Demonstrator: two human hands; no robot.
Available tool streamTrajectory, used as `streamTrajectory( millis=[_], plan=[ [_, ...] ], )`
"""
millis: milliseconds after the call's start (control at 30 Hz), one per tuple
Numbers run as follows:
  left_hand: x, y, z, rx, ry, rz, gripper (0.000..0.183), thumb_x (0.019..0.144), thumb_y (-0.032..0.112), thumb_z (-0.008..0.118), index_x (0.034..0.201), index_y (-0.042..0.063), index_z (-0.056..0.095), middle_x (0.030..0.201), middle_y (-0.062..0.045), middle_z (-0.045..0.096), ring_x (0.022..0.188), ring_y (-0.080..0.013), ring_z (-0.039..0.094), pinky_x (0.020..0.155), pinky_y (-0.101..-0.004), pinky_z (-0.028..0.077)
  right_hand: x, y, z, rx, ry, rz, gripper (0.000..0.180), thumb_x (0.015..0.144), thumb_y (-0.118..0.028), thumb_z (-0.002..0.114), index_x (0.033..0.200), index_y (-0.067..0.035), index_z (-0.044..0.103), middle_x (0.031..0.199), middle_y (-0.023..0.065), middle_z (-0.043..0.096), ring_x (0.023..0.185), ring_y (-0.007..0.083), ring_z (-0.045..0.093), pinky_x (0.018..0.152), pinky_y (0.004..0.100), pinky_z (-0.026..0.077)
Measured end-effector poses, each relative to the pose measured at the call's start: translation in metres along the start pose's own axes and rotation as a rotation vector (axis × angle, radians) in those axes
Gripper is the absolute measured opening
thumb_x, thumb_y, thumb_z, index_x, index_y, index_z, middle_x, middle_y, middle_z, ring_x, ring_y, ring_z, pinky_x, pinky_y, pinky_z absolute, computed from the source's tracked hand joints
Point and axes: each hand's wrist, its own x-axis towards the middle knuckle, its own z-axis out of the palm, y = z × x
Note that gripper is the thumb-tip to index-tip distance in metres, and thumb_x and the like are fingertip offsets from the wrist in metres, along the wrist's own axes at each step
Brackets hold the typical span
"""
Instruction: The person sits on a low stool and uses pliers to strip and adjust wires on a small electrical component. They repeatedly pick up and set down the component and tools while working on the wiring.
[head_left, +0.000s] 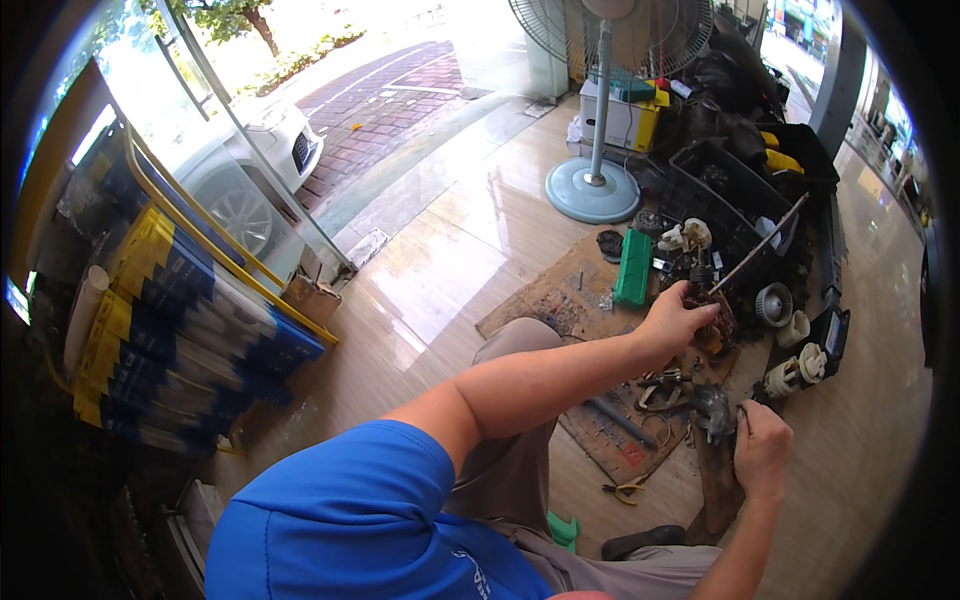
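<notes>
My left hand (681, 318) reaches over the parts pile, its fingers bent at a dark, reddish-brown part (721, 324). Whether it grips that part is unclear. Close to the fingertips is the lower end of a thin rod (761, 244), which slants up toward a black crate. My right hand (763, 444) is curled, thumb side against a rough grey part (712, 414), probably metal. Under the grey part runs a long, dirty brown piece (720, 480). Small metal parts (664, 390) lie between my hands on a flattened cardboard sheet (525, 307).
A green plastic case (634, 268) and dark bar (621, 421) lie on the cardboard. Pliers (624, 491) are near my shoe (643, 541). White plastic pump parts (796, 371) stand right. Beyond are a black crate (724, 169) and fan base (592, 189); stacked boxes (187, 322) stand left.
</notes>
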Motion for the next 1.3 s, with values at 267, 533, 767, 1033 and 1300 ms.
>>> streamTrajectory(
  millis=[267,533,767,1033,1300],
  plan=[
    [-0.001,0.016,-0.009,-0.379,-0.114,-0.153,0.017,0.108,0.017,0.055,0.119,0.006,0.05,0.108,-0.013,0.065,0.099,-0.0279,0.071,0.088,-0.0507,0.06,0.001,0.015,0.007,-0.046,0.007,0.002,0.012,0.09,-0.005,0.064,0.102,-0.003,0.068,0.089,0.0175,0.068,0.085,0.0381,0.066,0.074,0.0467,0.052],
    [-0.006,0.026,-0.001,-0.401,-0.078,-0.122,0.022,0.111,0.017,0.046,0.122,-0.002,0.045,0.116,-0.021,0.062,0.11,-0.0366,0.067,0.091,-0.0502,0.062,-0.001,0.022,0.005,-0.018,0.098,0.071,0.011,0.091,-0.009,0.066,0.102,-0.007,0.069,0.087,0.0134,0.068,0.085,0.0337,0.068,0.072,0.0433,0.054],
    [-0.001,0.032,-0.017,-0.428,-0.149,-0.125,0.024,0.112,0.016,0.04,0.126,-0.002,0.045,0.126,-0.021,0.061,0.113,-0.0401,0.066,0.097,-0.0558,0.059,-0.016,0.055,0.003,-0.098,0.072,0.2,0.011,0.095,-0.011,0.062,0.103,-0.007,0.069,0.091,0.0146,0.069,0.091,0.0348,0.067,0.076,0.0461,0.054],
    [0.004,0.026,-0.019,-0.48,-0.181,-0.08,0.025,0.111,0.017,0.04,0.122,-0.005,0.048,0.122,-0.022,0.061,0.115,-0.0425,0.066,0.098,-0.0568,0.058,-0.02,0.059,-0.008,-0.073,0.136,0.176,0.009,0.095,-0.009,0.062,0.102,-0.007,0.068,0.091,0.0154,0.07,0.088,0.0371,0.068,0.074,0.0466,0.054],
    [0.003,0.025,-0.016,-0.529,-0.205,-0.101,0.025,0.111,0.019,0.042,0.116,-0.003,0.052,0.115,-0.02,0.064,0.112,-0.0416,0.066,0.101,-0.0581,0.057,-0.027,0.061,-0.018,-0.013,0.123,0.155,0.011,0.096,-0.007,0.064,0.105,-0.004,0.069,0.093,0.0194,0.071,0.086,0.04,0.068,0.072,0.0444,0.053]
  ],
)
